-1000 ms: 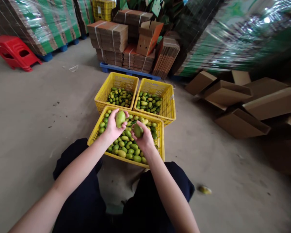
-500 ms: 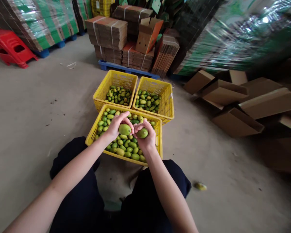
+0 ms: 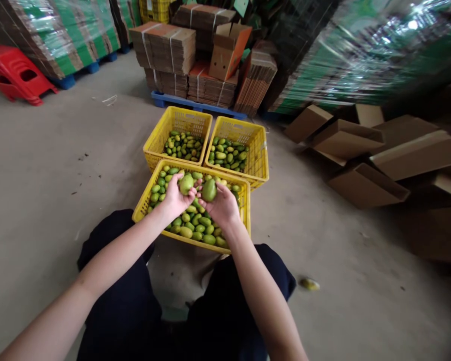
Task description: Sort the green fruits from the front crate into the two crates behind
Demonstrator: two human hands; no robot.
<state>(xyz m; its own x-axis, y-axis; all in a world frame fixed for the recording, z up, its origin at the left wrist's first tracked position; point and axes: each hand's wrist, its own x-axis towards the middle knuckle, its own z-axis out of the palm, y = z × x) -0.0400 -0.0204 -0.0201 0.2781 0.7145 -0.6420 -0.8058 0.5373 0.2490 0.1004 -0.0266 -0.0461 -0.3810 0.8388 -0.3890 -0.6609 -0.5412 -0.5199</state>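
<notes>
1. presently, the left hand (image 3: 176, 198) is curling its fingers around a green fruit (image 3: 186, 184), holding it above the front crate (image 3: 248, 210), nearer the far edge than the near one.
2. the right hand (image 3: 225, 206) is cupping a darker fruit (image 3: 209, 190) between thumb and fingers, just beside the first, over the same crate.
3. piled fruit (image 3: 186, 232) is lying below, reaching the near edge.
4. the back left crate (image 3: 155, 138) and back right crate (image 3: 262, 158) are standing along the far edge, carrying further fruit (image 3: 184, 145).
</notes>
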